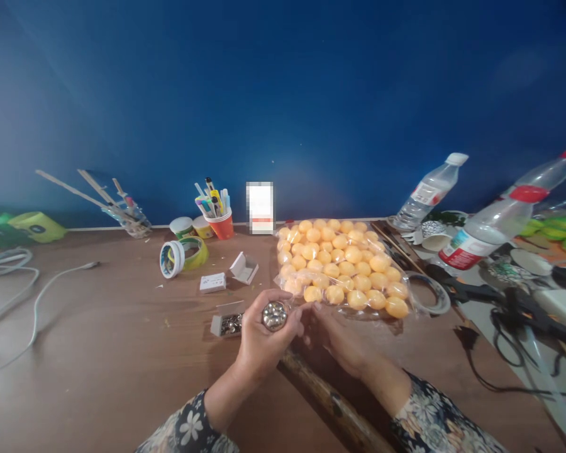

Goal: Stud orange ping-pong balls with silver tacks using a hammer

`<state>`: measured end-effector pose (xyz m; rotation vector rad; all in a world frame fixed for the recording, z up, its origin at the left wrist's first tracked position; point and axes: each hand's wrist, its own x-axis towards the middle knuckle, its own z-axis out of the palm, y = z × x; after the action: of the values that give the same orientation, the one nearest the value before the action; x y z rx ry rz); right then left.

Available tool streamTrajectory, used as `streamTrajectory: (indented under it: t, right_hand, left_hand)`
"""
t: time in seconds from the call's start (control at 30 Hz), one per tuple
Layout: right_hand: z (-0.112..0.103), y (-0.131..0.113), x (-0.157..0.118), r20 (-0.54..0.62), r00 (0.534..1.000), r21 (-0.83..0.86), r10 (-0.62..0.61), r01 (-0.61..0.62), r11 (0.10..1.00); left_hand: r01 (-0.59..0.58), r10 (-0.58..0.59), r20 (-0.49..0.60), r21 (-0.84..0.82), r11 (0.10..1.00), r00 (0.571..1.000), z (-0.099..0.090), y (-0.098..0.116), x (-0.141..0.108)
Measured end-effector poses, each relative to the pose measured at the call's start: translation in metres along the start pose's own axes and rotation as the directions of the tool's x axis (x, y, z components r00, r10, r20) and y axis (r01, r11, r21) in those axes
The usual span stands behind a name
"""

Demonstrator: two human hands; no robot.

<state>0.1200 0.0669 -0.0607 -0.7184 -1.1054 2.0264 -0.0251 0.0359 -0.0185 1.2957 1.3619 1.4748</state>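
My left hand (259, 340) is wrapped round a ball studded with shiny metal pieces (274, 316). Close beside it, my right hand (342, 343) has its fingers stretched toward the left hand's fingertips, and nothing shows in it. A small open box of metal tacks (231, 324) lies just left of my left hand. Under both hands a wooden stick (330, 399) runs toward the front edge. Behind the hands lies a clear bag of orange balls (351, 264). A closed small white box (212, 282) and an open white box (244, 269) stand beyond the tack box.
Tape rolls (172, 259), an orange cup of pens (221, 225) and a jar of sticks (134, 220) stand at the back left. A white cable (36, 308) lies far left. Plastic bottles (476, 233), a tape ring (436, 296) and a black plug (466, 338) are on the right.
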Motion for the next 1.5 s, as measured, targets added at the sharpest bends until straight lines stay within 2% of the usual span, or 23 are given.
streamTrajectory:
  t: [0.17, 0.33, 0.53, 0.87, 1.33, 1.5]
  right_hand:
    - [0.002, -0.005, 0.000, -0.121, 0.993, 0.036, 0.016, -0.012, 0.999]
    - [0.003, -0.006, -0.001, -0.193, 0.981, 0.021, 0.016, -0.012, 1.000]
    - [0.002, -0.004, -0.001, -0.197, 0.980, -0.009, -0.003, 0.001, 1.000]
    - [0.004, -0.006, -0.002, -0.227, 0.974, -0.041, 0.012, -0.022, 0.999]
    - [0.008, -0.009, -0.002, -0.211, 0.977, -0.062, 0.003, -0.016, 0.998]
    - [0.007, -0.007, -0.002, -0.211, 0.977, -0.076, -0.016, -0.001, 0.997]
  left_hand:
    - [0.096, -0.097, -0.012, -0.094, 0.991, 0.995, -0.001, 0.003, 0.005]
    - [0.138, -0.138, 0.002, -0.035, 0.990, 0.990, -0.004, -0.004, 0.007]
    - [0.052, -0.039, -0.072, 0.190, 0.980, 0.997, -0.002, -0.013, 0.006]
    - [-0.066, 0.092, -0.103, 0.234, 0.970, 0.990, -0.001, -0.004, 0.004]
    - [-0.086, 0.106, -0.081, 0.220, 0.972, 0.991, 0.002, 0.001, 0.002]
    - [-0.051, 0.065, -0.073, 0.181, 0.982, 0.995, 0.002, 0.000, 0.002]
